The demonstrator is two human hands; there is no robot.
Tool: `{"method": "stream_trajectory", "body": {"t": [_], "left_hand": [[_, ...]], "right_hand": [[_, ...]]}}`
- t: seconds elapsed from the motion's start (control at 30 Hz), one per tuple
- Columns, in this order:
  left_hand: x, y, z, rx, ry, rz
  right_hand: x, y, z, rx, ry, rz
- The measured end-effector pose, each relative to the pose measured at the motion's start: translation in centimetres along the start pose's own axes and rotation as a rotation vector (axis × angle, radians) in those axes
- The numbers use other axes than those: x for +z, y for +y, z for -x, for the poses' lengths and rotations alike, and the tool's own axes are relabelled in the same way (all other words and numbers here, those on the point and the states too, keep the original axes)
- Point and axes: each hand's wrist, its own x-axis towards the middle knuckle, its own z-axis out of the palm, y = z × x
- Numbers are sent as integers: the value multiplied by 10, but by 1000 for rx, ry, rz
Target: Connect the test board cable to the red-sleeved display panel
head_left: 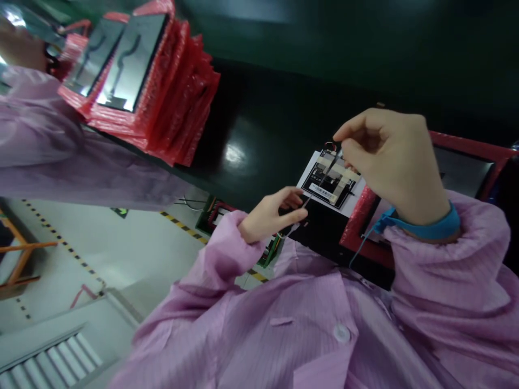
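Note:
A flat electronic module (330,178) with a black border, tan tape strips and a white barcode label lies on a white sheet (351,208) on the dark table. My left hand (279,212) is at its near left corner, thumb and fingers closed around something thin and pale that I cannot make out. Over the module's far right side, my right hand (389,156) wears a blue wrist strap (433,227). Its thumb and forefinger are pinched together at a thin dark strip, too blurred to name. Red and dark wires (330,146) show at the module's far edge.
Red bubble-wrap pouches (178,97) are stacked at the upper left, flat grey panels (132,59) on top. Beside them reaches a co-worker's pink sleeve (60,146). A red-framed panel (462,167) lies to the right. Below the table's edge is a floor with striped tape (182,227).

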Motion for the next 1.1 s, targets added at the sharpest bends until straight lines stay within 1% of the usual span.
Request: {"method": "stream_trajectory", "body": {"t": [0.1,0.17,0.23,0.33,0.4,0.47,0.53,0.57,0.63,0.67,0.73,0.8,0.87,0.93,1.0,1.07,1.1], "left_hand": [[13,-10,24,-54,-17,-186],[18,-14,32,-63,-22,-225],[18,-16,37,-87,-9,-179],[5,-17,44,-122,62,-40],[-9,-18,50,-125,143,-11],[-23,-20,53,-116,235,-10],[-34,-21,50,-102,298,8],[-38,-21,47,-92,308,22],[-43,-21,35,-68,292,44],[-44,-22,27,-60,265,52],[-44,-24,12,-60,177,93],[-43,-27,-2,-86,64,148],[-41,-31,-13,-106,-24,162],[-40,-34,-20,-90,-41,107],[-39,-34,-24,-54,-20,8],[-40,-33,-27,-28,-22,-87],[-41,-32,-28,-21,-39,-122]], "right_hand": [[-3,-8,4,-11,44,-34],[-4,-11,6,1,58,-71],[-6,-14,7,17,47,-121],[-9,-19,10,43,-18,-194],[-10,-20,11,63,-121,-230],[-10,-18,11,73,-273,-251],[-7,-11,9,62,-432,-261],[-5,-6,7,54,-508,-260],[-2,6,2,36,-644,-256],[0,12,-1,30,-701,-252],[3,26,-7,19,-761,-221],[4,38,-15,11,-721,-135],[5,49,-22,21,-615,-9],[7,59,-28,33,-490,95],[9,68,-33,12,-376,146],[11,74,-36,-17,-299,159],[11,77,-38,-16,-283,159]]}}
